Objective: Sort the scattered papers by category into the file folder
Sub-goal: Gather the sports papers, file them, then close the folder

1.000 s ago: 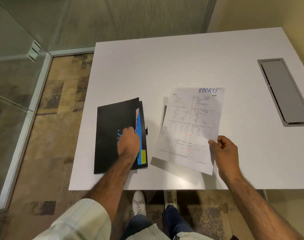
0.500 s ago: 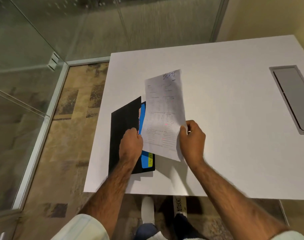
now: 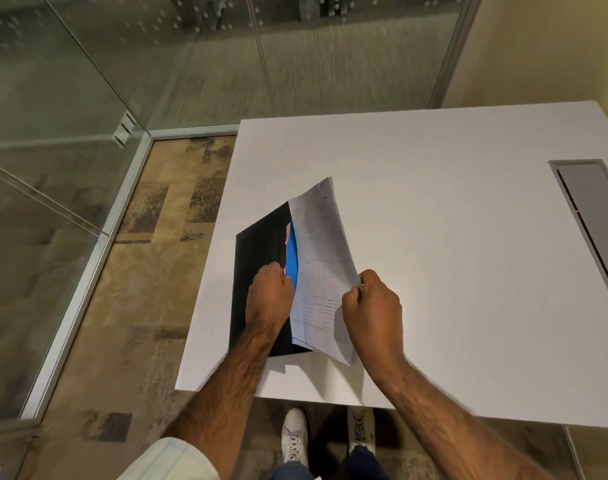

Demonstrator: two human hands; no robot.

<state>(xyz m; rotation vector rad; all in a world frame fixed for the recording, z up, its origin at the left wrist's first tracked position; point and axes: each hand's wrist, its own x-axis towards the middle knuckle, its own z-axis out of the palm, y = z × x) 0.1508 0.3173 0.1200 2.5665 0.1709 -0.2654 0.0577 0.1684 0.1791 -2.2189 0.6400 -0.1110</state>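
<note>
Currently the right hand has its fingers curled tight on the right edge of a printed paper sheet, pinching it near the lower half. Sheet is bowed and tilted, left edge dipping into the open black file folder; upper corner stands clear above the folder. Left hand has its fingers closed on the folder's front cover at the opening edge, holding it lifted off the blue divider inside. A pink edge shows just beside the blue. Folder lies flat on the white counter, near its left front corner. Grey cable hatch sits well apart, far right. Handwriting on the sheet too blurred to read.
</note>
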